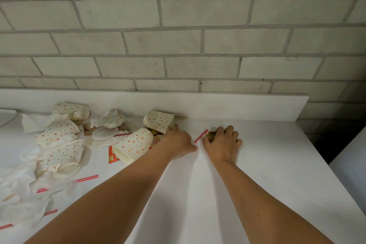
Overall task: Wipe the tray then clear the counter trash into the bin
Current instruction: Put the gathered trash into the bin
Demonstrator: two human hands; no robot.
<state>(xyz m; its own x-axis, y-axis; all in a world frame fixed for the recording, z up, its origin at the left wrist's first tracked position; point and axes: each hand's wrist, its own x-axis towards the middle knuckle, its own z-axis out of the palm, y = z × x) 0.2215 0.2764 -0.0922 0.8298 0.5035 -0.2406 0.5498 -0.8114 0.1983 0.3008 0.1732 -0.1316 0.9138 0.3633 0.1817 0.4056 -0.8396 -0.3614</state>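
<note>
Trash covers the left half of the white counter (257, 164): several orange-dotted paper cups, crumpled napkins (108, 119), a plastic lid (104, 133), sachets and red-striped straws. My left hand (178, 140) lies flat against the trash beside a toppled dotted cup (134, 144) and a second cup (158, 121), over a coffee creamer sachet (156, 141). My right hand (222, 140) curls its fingers around a small gold wrapper (210, 134), next to a red-striped straw (200, 136). No tray or bin is in view.
A low white backsplash (217, 105) and a grey brick wall (178, 35) stand behind the counter. The counter ends at the right, with a dark gap (326, 140) and another white surface (350, 166) beyond. More straws (87, 178) and napkins (21, 212) lie at front left.
</note>
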